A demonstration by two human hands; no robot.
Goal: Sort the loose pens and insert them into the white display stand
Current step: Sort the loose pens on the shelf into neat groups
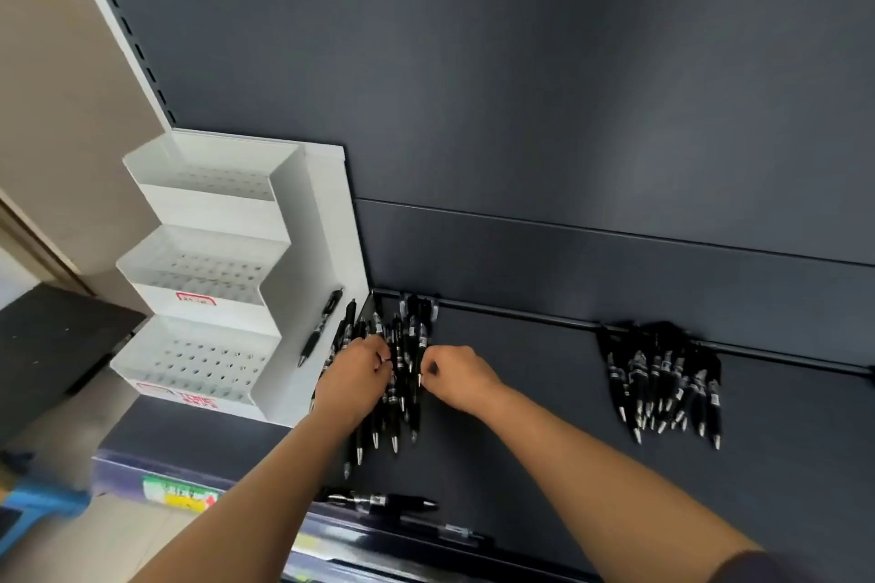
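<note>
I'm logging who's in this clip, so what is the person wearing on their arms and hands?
No gloves or watch on the left hand or right hand. Both forearms are uncovered; only a dark sleeve edge shows high on the right arm.

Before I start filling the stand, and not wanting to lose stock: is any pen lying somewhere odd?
Yes. One black pen lies crosswise at the shelf's front edge, away from the rest, where it could roll off. Another pen rests against the white stand's side.
</note>
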